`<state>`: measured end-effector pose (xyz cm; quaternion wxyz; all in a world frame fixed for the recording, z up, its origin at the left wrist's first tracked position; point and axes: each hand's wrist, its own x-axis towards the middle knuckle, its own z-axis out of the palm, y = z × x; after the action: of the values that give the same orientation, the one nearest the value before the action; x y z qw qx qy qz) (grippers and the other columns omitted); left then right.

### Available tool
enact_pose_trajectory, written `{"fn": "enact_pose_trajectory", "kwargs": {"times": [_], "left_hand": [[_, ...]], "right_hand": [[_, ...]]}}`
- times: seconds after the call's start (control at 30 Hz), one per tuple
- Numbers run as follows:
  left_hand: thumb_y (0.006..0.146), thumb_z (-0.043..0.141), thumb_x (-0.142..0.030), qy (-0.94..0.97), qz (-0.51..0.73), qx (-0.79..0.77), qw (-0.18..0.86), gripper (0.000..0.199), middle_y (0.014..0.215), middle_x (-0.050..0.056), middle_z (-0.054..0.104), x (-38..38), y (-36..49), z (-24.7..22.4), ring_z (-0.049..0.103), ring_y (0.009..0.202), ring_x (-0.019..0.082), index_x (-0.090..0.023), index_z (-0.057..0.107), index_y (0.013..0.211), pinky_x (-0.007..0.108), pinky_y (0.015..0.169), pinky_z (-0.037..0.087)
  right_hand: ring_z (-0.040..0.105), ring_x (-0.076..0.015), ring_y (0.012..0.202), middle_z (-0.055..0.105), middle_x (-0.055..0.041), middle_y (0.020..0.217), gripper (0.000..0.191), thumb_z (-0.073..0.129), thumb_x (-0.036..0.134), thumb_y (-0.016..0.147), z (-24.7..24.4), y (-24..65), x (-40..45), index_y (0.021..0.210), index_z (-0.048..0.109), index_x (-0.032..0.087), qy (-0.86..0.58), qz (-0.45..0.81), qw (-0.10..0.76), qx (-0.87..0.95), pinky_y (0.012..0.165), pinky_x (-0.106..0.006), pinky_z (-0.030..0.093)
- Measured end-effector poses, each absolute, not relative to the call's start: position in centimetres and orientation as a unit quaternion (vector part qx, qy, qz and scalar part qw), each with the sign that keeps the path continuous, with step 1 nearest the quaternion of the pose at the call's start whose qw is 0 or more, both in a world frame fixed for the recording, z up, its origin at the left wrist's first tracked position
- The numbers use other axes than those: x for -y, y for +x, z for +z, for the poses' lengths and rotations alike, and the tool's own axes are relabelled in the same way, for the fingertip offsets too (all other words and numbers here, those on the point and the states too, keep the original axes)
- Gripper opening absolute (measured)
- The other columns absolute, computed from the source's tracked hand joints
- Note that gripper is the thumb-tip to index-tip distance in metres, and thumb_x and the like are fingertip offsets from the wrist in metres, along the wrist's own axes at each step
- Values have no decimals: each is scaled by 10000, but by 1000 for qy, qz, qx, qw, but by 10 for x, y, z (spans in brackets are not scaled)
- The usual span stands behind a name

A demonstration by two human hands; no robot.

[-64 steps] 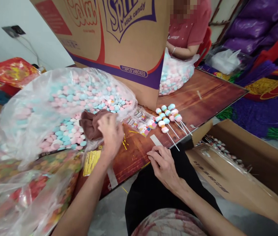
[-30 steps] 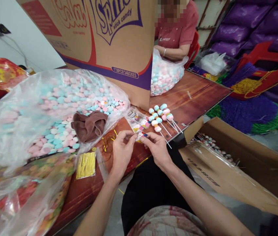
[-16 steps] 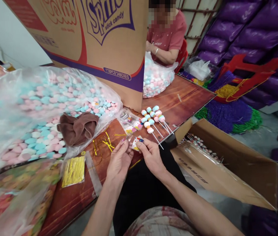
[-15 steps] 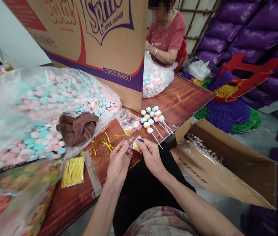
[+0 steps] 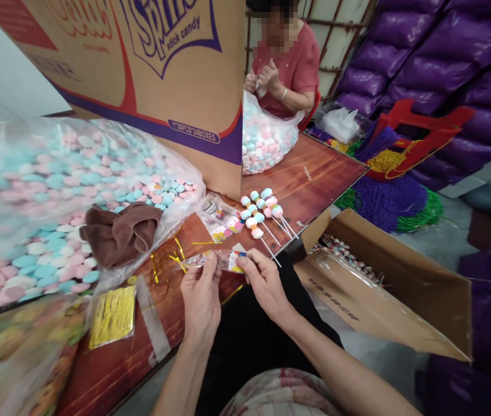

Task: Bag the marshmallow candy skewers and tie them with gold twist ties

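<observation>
Both hands hold a small clear printed plastic bag (image 5: pixel 231 261) above the table's front edge. My left hand (image 5: pixel 202 289) pinches one end between thumb and fingers, and my right hand (image 5: pixel 266 283) grips the other end near a white, coloured print. Just beyond lie several marshmallow sticks (image 5: pixel 255 222) in pink, blue and white, their white sticks pointing toward me. Flat beside them are more printed plastic bags (image 5: pixel 221 216). Left of my hands, loose gold twist ties (image 5: pixel 178 248) are scattered, with a packet of gold ties (image 5: pixel 113 315) closer to me.
A big clear bag of marshmallows (image 5: pixel 54 179) covers the left, a brown cloth (image 5: pixel 121 234) on it. Behind rises a tall carton (image 5: pixel 150 86). Right of my lap, an open cardboard box (image 5: pixel 392 306) holds wrapped sticks. A co-worker (image 5: pixel 292 63) sits across the table (image 5: pixel 323 167).
My hands have drawn slightly apart, and the plastic bag now stretches lengthwise between them. The view has shifted slightly right. The co-worker's hands have risen.
</observation>
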<state>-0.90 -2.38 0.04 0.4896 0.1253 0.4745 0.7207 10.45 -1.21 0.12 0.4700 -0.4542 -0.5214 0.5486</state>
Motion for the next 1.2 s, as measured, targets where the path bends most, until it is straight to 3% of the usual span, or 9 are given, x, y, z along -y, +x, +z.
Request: {"fn": "enact_pose_trajectory", "kwargs": {"times": [0.17, 0.3, 0.4, 0.53, 0.63, 0.77, 0.83, 1.03, 1.2], "left_hand": [[675, 828, -374, 145, 730, -482, 461, 222, 825, -4, 703, 25, -5, 1, 637, 751, 108, -203, 711, 753, 248, 761, 533], [658, 839, -280, 99, 708, -459, 527, 175, 858, 6, 721, 23, -12, 3, 668, 794, 140, -209, 711, 755, 284, 769, 554], [616, 859, -236, 86, 713, -473, 511, 203, 799, -3, 709, 19, -15, 3, 659, 738, 124, -187, 703, 737, 264, 741, 548], [559, 892, -239, 65, 746, -472, 466, 276, 764, -26, 685, 15, -14, 2, 633, 705, 91, -164, 686, 728, 229, 726, 527], [599, 880, -277, 62, 752, -462, 466, 280, 763, -20, 683, 13, -15, 2, 634, 717, 94, -149, 669, 730, 256, 765, 521], [681, 840, -293, 26, 747, -445, 494, 253, 752, -17, 684, 11, -18, 4, 639, 716, 91, -145, 649, 758, 261, 765, 501], [714, 820, -278, -9, 740, -444, 505, 227, 756, -17, 686, 9, -21, 3, 638, 712, 83, -145, 650, 785, 241, 742, 485], [815, 738, -226, -63, 744, -444, 495, 123, 745, -17, 676, 3, -32, 1, 623, 678, 68, -148, 643, 804, 221, 714, 481], [856, 692, -240, -76, 756, -446, 473, 133, 761, -8, 670, 0, -32, 5, 640, 724, 83, -147, 622, 792, 228, 719, 505]], "right_hand": [[323, -96, 549, 367, 55, 582, 402, 525, 400, 938, 2, 103, 12, 609, 407, 199, -466, 527, 504, 501, 528, -240, 286], [326, -94, 537, 371, 52, 565, 445, 493, 412, 961, 0, 110, 10, 586, 389, 197, -470, 517, 464, 544, 524, -245, 276], [350, -96, 540, 378, 49, 564, 447, 477, 419, 971, 1, 118, 6, 592, 398, 196, -488, 480, 438, 583, 534, -242, 289], [437, -122, 607, 475, 17, 638, 379, 446, 348, 992, -2, 133, -2, 648, 471, 192, -564, 274, 398, 669, 591, -255, 324], [543, -177, 782, 617, -52, 853, 177, 513, 275, 960, -9, 143, -10, 841, 604, 182, -616, 75, 311, 720, 657, -273, 355], [580, -214, 861, 661, -84, 911, 99, 572, 238, 925, -22, 147, -21, 936, 654, 183, -632, 4, 223, 742, 641, -278, 366], [588, -208, 841, 664, -82, 882, 156, 522, 224, 949, -25, 146, -23, 888, 660, 182, -635, 21, 251, 730, 652, -281, 378], [585, -162, 730, 641, -16, 789, 164, 528, 243, 944, -12, 150, -5, 846, 645, 184, -567, 243, 490, 616, 687, -274, 434], [582, -155, 740, 629, -10, 795, 111, 578, 186, 918, 4, 157, 20, 840, 656, 192, -496, 299, 541, 610, 658, -274, 431]]}}
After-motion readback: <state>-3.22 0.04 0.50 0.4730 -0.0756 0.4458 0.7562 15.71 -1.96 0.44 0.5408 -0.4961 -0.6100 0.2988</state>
